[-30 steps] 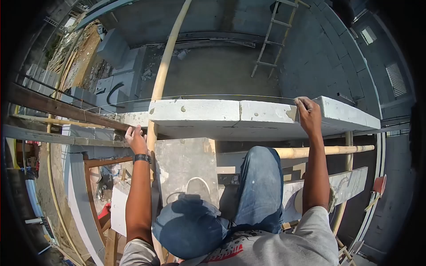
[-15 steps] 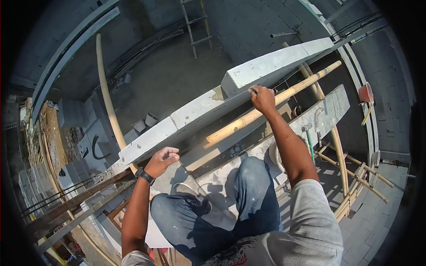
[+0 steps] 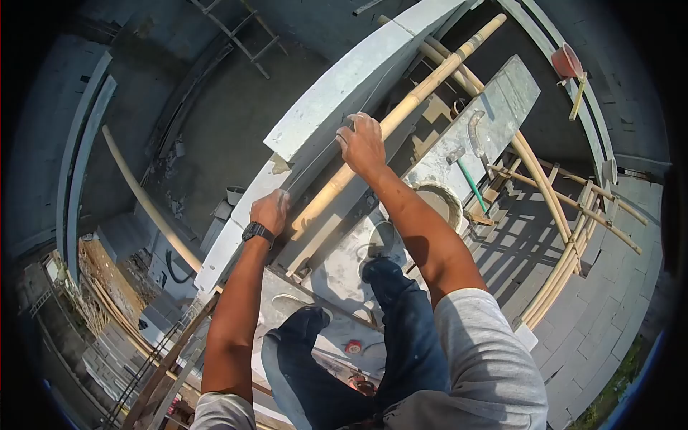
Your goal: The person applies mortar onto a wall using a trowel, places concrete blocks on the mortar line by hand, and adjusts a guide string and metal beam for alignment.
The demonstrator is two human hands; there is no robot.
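A row of pale concrete blocks (image 3: 344, 79) stands on a lower course of blocks (image 3: 240, 215), with a dab of grey mortar (image 3: 280, 164) at the step between them. A thin string (image 3: 313, 164) runs along the near face of the wall. My right hand (image 3: 362, 143) is closed in a pinch where the string passes, beside the raised block. My left hand (image 3: 269, 210), wearing a black watch, is closed against the lower course's near edge. What its curled fingers hold, if anything, is hidden.
A bamboo pole (image 3: 401, 115) runs alongside the wall. On the plank (image 3: 502, 93) lies a hammer with a green handle (image 3: 471, 183), near a mortar bucket (image 3: 437, 204). A red bucket (image 3: 566, 62) sits far right. Bamboo scaffolding (image 3: 534, 168) drops away below.
The view has turned and shifted. My left hand has moved up to the wall's edge and its fingers have closed. My right hand stays pinched and is closer to the left.
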